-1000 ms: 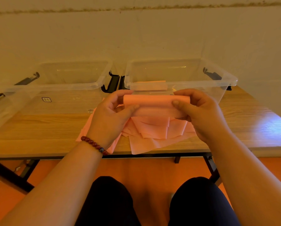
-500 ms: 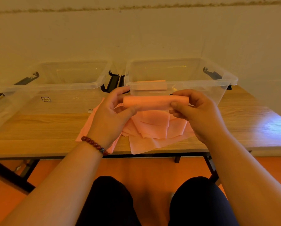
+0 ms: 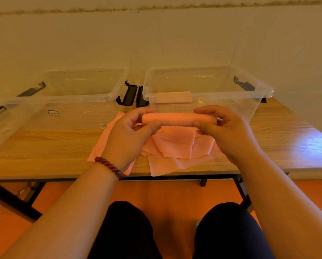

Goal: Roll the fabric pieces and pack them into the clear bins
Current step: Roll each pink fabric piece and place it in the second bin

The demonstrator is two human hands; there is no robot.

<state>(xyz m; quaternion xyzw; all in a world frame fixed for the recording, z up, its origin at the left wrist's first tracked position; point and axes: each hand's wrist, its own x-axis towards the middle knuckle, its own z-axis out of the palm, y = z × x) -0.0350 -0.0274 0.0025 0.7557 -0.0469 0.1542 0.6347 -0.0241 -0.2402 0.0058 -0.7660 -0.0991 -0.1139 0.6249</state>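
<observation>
A tight pink fabric roll lies level between my hands, just above the table. My left hand pinches its left end and my right hand pinches its right end. Under it a loose pile of flat pink fabric pieces spreads over the table's front edge. Two clear bins stand behind: the right bin holds one pink roll seen through its front wall; the left bin shows no fabric inside.
The wooden table runs across the view with a plain wall close behind the bins. Black lid clips sit between the two bins. My knees are below the table's front edge.
The hanging tail of the fabric has been rolled up into the roll. Both hands have stayed at its ends.
</observation>
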